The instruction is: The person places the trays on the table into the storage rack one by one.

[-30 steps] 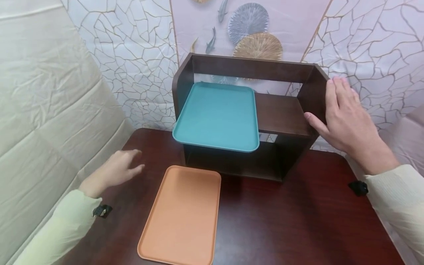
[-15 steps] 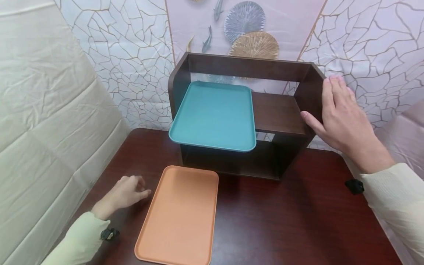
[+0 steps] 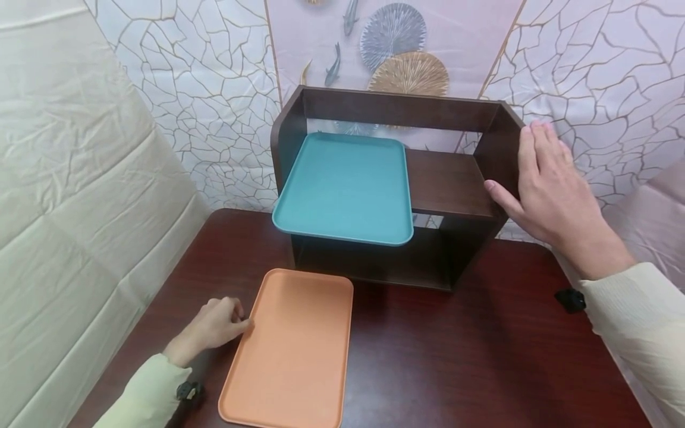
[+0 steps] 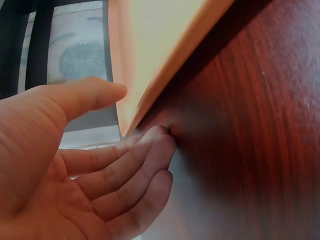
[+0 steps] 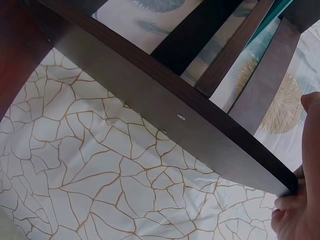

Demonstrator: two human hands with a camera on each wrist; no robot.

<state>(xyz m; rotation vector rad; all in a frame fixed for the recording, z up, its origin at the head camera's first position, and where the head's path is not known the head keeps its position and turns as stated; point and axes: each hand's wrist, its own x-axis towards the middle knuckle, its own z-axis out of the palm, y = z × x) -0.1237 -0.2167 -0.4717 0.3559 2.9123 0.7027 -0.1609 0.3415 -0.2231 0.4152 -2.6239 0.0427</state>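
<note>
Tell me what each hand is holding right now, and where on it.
Left hand has its fingertips under the orange tray's left edge. Right hand rests flat against the shelf's right side panel.

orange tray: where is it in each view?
Head: orange tray flat on the table, lower centre, left hand at its left edge.
Left wrist: its pale underside and edge, top centre, above the fingers.
Right wrist: not in it.
Shared landmark: dark wooden shelf.
</note>
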